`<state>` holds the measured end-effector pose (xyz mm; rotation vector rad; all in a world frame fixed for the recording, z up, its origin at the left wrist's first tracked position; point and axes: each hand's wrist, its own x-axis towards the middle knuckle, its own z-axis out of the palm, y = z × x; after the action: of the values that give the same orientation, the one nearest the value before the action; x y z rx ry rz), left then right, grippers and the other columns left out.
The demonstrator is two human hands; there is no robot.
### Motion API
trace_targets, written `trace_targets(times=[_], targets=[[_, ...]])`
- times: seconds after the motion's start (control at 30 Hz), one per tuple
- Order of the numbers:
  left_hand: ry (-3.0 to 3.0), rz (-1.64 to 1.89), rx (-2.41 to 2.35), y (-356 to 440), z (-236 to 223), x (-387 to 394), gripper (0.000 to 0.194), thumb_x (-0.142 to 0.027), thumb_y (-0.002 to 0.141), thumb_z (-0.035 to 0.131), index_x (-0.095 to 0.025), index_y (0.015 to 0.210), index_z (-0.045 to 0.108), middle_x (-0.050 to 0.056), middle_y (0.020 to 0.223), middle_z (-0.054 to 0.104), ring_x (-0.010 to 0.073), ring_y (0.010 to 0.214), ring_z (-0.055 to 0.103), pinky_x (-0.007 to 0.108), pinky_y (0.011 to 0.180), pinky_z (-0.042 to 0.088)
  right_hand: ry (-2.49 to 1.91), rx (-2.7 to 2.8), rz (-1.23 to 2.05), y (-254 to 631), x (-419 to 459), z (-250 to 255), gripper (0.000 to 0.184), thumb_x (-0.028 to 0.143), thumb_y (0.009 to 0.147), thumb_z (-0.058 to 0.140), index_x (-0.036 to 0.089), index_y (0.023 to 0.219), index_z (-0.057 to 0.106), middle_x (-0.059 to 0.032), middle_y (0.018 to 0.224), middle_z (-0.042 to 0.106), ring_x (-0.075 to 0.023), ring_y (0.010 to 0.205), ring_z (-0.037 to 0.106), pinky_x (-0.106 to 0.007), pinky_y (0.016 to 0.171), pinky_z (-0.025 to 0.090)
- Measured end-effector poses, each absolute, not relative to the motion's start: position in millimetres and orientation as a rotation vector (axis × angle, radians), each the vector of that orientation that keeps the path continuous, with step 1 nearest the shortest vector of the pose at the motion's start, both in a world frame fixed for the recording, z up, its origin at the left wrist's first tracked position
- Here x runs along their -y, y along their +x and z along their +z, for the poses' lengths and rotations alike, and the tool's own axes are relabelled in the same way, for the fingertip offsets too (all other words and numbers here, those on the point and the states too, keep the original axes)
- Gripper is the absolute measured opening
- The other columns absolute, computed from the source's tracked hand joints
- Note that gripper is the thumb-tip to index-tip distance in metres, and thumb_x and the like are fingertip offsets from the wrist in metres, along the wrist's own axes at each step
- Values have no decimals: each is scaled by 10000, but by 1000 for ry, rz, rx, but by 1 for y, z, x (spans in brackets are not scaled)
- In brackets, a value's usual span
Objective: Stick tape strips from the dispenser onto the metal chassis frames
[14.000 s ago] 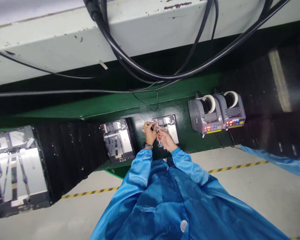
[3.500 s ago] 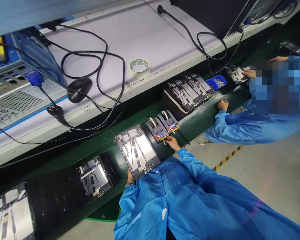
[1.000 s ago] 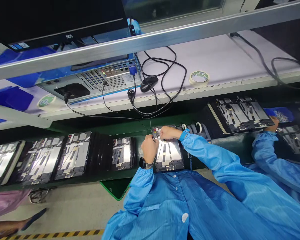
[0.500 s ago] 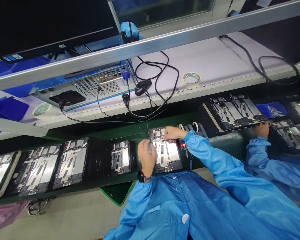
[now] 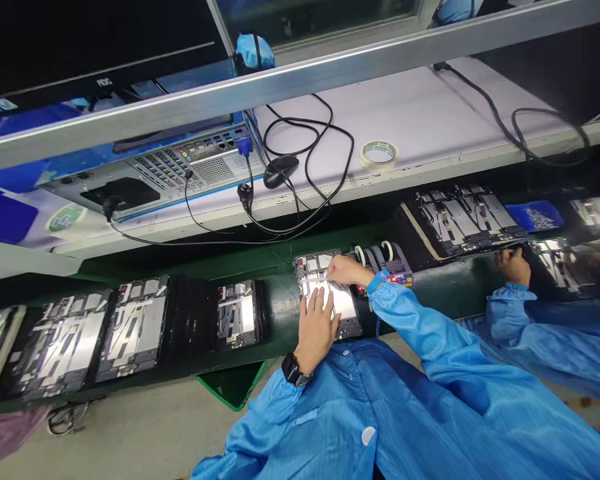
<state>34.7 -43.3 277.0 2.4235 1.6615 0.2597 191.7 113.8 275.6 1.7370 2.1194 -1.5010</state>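
An opened tablet housing (image 5: pixel 347 302) with a silver inner panel, dark strips and a circuit board at its far end lies flat on the dark green conveyor belt (image 5: pixel 283 313). My left hand (image 5: pixel 317 323) is spread palm-down on the panel, holding nothing I can see, with a watch on its wrist. My right hand (image 5: pixel 344 270) rests across the housing's far part, fingers pointing left. Whether those fingers hold something small, I cannot tell.
Opened tablets (image 5: pixel 133 330) stand in a row to the left. A pair of grey tape dispensers (image 5: pixel 383 263) sits just beyond my right hand. To the right, a co-worker's hand (image 5: pixel 514 265) reaches beside a stacked tablet pile (image 5: pixel 463 220) and a blue bin (image 5: pixel 534 217).
My left hand held a thin grey tool half a second ago; now it lies flat and open with no tool visible. The housing and my right hand have barely moved.
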Motion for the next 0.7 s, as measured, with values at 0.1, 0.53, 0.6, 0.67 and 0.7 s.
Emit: trace_targets(times=[0.1,0.53,0.6,0.67,0.7], targets=[[2456,215,-1688,36,277,45,516,-335,1051,447,-169,1539,474,184,1605,471,339,1520,395,596,1223,342,1748,-2148,-1425,191,-113,279,167,199,772,634,156,624,701,-44,532,671,-135,464,601,-219,474,386],[2452,210,-1696,36,273,46,529,-344,1058,428,-164,1554,456,176,1622,448,331,1529,378,585,1244,313,1749,-2160,-1321,191,-112,286,197,246,836,651,138,704,748,-55,585,704,-134,500,617,-217,535,408],[2451,202,-1690,37,273,46,532,-339,1059,422,-158,1559,448,179,1622,447,334,1529,376,588,1242,313,1748,-2160,-1294,190,-112,288,191,246,839,649,144,714,751,-54,589,705,-140,520,628,-220,544,406],[2452,202,-1690,37,273,45,535,-334,1057,423,-159,1563,442,181,1620,449,334,1529,376,591,1242,312,1755,-2162,-1254,190,-112,290,177,244,837,649,151,733,758,-58,615,717,-150,560,651,-223,561,407],[2453,203,-1690,37,272,45,536,-331,1056,426,-161,1564,441,181,1619,451,333,1530,374,593,1242,311,1763,-2170,-1226,189,-111,291,167,242,834,652,155,744,763,-63,641,729,-157,594,668,-225,574,409]])
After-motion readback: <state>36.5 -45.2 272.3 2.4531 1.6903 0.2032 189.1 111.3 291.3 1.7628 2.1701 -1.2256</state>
